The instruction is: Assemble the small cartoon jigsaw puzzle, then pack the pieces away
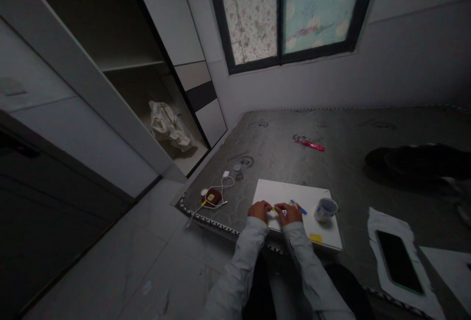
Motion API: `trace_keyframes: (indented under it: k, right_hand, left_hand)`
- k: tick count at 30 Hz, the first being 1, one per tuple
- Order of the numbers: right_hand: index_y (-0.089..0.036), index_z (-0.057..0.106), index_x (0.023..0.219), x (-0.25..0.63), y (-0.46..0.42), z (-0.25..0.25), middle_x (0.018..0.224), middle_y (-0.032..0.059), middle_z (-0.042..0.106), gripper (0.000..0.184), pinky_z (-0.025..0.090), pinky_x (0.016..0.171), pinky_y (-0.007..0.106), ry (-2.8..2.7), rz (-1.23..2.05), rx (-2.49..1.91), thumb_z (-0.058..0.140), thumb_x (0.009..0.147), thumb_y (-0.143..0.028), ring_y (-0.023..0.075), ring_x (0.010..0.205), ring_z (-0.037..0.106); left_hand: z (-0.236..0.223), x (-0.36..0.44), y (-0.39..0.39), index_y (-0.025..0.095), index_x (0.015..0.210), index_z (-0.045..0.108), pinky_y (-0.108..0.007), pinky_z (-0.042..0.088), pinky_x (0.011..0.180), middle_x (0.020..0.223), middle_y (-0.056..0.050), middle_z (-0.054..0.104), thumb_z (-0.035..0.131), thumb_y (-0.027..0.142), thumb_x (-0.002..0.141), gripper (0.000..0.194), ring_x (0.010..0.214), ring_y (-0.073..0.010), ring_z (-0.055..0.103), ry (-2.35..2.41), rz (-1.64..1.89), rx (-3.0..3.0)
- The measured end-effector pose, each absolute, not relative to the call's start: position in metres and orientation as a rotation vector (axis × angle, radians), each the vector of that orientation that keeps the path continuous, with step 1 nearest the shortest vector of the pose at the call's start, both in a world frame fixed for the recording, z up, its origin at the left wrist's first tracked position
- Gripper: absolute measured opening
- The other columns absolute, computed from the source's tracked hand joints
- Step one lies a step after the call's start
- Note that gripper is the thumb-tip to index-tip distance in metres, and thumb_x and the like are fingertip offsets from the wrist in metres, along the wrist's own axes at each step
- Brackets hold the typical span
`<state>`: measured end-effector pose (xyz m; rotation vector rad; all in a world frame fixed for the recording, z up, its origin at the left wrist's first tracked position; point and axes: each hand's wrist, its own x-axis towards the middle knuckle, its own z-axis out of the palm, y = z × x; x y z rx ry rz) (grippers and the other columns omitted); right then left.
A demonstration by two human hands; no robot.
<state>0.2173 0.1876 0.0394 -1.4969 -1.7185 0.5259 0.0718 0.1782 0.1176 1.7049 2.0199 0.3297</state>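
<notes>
My left grip (259, 211) and my right grip (290, 214) are close together over the near left part of a flat white board (281, 190). The fingertips of both are pressed together on a small yellow bit (273, 208), so I pinch it from both sides. It is too tiny for me to tell what it is. The board lies on a big gray bed (272, 153), by its near edge.

Just right of my right grip is a small blue piece (303, 210) on the board. A cup (326, 210) stands by the board's right edge. A flat yellow piece (315, 238) lies near the board's near edge, on the near side of the cup.

To the left of the board, a little jar (238, 172) stands on the bed. Farther left and nearer to me is a dark red-brown thing (211, 198), with a white cord (228, 185) looped on and around it. A white plug (225, 174) is near the jar.

On the far part of the bed lies a thin red thing (309, 144). Over on the right, a dark phone (399, 261) lies on a white sheet (376, 219). A big black thing (415, 163) is at the far right, too dark for me to make out. Far to the left, a pale, crumpled bag (169, 126) sits in the open closet (128, 65).
</notes>
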Motion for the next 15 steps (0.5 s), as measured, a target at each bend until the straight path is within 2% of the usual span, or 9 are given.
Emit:
trace_keyframes:
  k: [4,8,15]
  right_hand:
    - [-0.025,0.075,0.086,0.216,0.186,0.037,0.086,0.0042,0.076,0.038,0.026,0.105,0.05,-1.798,0.489,-1.464,0.045,0.092,-0.047,0.0255,0.086,0.064]
    - [-0.022,0.074,0.086,0.21,0.179,0.042,0.087,0.0055,0.075,0.039,0.029,0.101,0.045,-1.774,0.309,-1.497,0.04,0.096,-0.039,0.0258,0.088,0.061]
    - [-0.021,0.072,0.088,0.202,0.168,0.049,0.085,0.0064,0.073,0.031,0.033,0.095,0.041,-1.805,0.16,-1.466,0.046,0.097,-0.035,0.0262,0.086,0.058]
  left_hand:
    - [0.122,0.07,0.175,0.024,0.099,0.076,-0.024,0.047,0.085,0.104,-0.004,0.076,0.06,0.03,0.093,0.018,0.101,-0.0185,0.068,2.005,0.304,1.662]
    - [0.124,0.073,0.17,0.022,0.103,0.074,-0.025,0.047,0.085,0.11,-0.006,0.074,0.055,0.031,0.096,0.022,0.104,-0.0202,0.067,2.054,0.232,1.687]
    - [0.128,0.084,0.158,0.022,0.107,0.071,-0.028,0.049,0.084,0.111,-0.008,0.071,0.049,0.031,0.098,0.025,0.101,-0.0219,0.068,2.125,0.272,1.664]
